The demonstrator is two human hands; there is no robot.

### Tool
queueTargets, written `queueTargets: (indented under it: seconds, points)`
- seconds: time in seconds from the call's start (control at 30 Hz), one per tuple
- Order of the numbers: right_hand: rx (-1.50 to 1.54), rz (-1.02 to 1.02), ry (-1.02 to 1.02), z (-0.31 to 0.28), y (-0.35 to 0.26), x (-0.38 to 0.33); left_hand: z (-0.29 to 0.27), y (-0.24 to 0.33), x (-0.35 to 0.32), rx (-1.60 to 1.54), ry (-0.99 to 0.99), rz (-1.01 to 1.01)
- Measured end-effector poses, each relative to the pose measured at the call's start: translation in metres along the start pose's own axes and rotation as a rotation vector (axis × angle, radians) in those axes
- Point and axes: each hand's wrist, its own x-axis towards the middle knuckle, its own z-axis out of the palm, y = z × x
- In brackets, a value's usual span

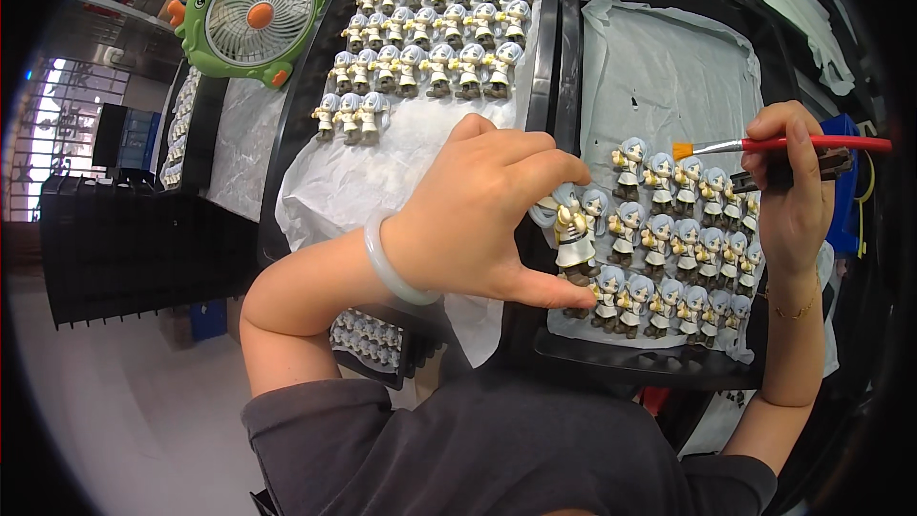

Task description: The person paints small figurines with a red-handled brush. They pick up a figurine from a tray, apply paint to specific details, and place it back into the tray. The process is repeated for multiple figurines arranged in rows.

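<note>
My left hand, with a pale bangle at its wrist, holds a small figurine between thumb and forefinger. The figurine has pale blue hair, a white outfit with gold trim and dark boots. It is over the left edge of the right tray, where rows of matching figurines lie on white paper. My right hand is closed around a paintbrush with a red handle and orange-brown bristles pointing left. A dark, narrow tool is also in that hand; its kind is unclear.
A left tray holds more rows of figurines on crumpled white paper. A green animal-shaped fan stands at the upper left. Lower down, another tray of figurines shows below my left arm. A black ribbed crate is at far left.
</note>
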Motion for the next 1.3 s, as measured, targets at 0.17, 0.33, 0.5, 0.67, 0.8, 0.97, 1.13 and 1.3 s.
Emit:
queueTargets:
  seconds: [0.17,0.33,0.5,0.67,0.8,0.97,1.13,1.3]
  points:
    - [-0.007,0.014,-0.016,-0.001,-0.002,0.0,0.002,-0.001,0.0,-0.009,-0.018,-0.012]
    - [-0.04,-0.022,-0.029,0.002,-0.005,0.001,-0.004,-0.002,0.001,-0.001,0.009,0.033]
    - [-0.07,-0.002,0.027,-0.001,-0.004,-0.001,-0.044,-0.044,0.005,0.001,0.258,-0.12]
    - [-0.053,-0.025,0.022,0.003,-0.007,0.002,-0.042,-0.11,-0.038,0.321,-0.084,-0.371]
    - [-0.053,-0.024,0.002,0.004,-0.01,0.003,-0.034,-0.123,-0.065,0.47,-0.178,-0.339]
    - [-0.047,-0.057,0.119,0.0,-0.005,0.002,-0.033,-0.121,-0.064,0.509,-0.226,-0.38]
    - [0.012,-0.059,0.01,-0.015,-0.008,0.004,-0.029,-0.075,-0.014,0.264,-0.073,-0.16]
    - [0.007,-0.089,0.103,-0.013,-0.009,0.007,0.035,-0.02,0.065,0.313,-0.065,0.282]
